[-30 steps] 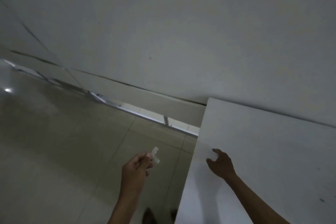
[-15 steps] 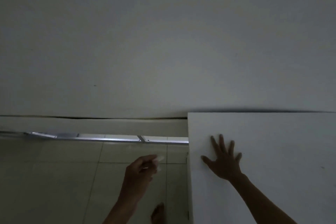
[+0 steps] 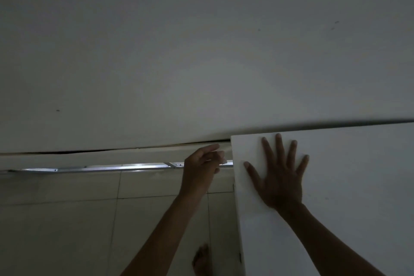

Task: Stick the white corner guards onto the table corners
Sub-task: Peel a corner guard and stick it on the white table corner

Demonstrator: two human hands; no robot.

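Just left of the white counter's (image 3: 336,186) far-left corner (image 3: 233,138), a small pale corner guard (image 3: 224,161) shows only as a blurred sliver at the fingertips (image 3: 220,154) of the left hand (image 3: 200,169), pinched there and close beside the counter's left edge. The right hand (image 3: 279,177) lies flat on the countertop near that corner, palm down with fingers spread wide and holding nothing. Beyond the hands runs a plain wall (image 3: 201,51) with a metal rail (image 3: 112,167) along its base, and below them a tiled floor (image 3: 67,219) with a bare foot (image 3: 201,261) at the bottom edge.
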